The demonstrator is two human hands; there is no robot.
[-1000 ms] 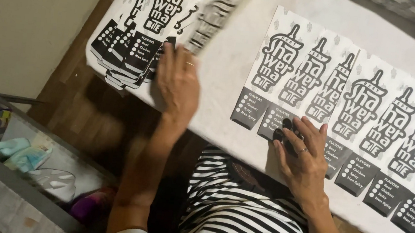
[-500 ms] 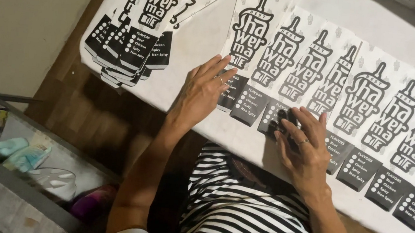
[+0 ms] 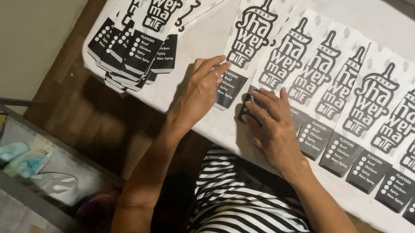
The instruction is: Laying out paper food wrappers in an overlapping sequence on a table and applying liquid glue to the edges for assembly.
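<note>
The left hand (image 3: 201,91) has moved from the stack of paper bags (image 3: 142,32) to the row (image 3: 333,94) on the tabletop (image 3: 201,33), fingers open on the newest bag (image 3: 243,48), while the right hand (image 3: 273,126) presses flat beside it.

A white-covered tabletop (image 3: 332,6) stands on a dark wooden floor (image 3: 71,112). A plain beige wall (image 3: 22,25) is at left; below it is a grey shelf (image 3: 10,183) of clutter.
</note>
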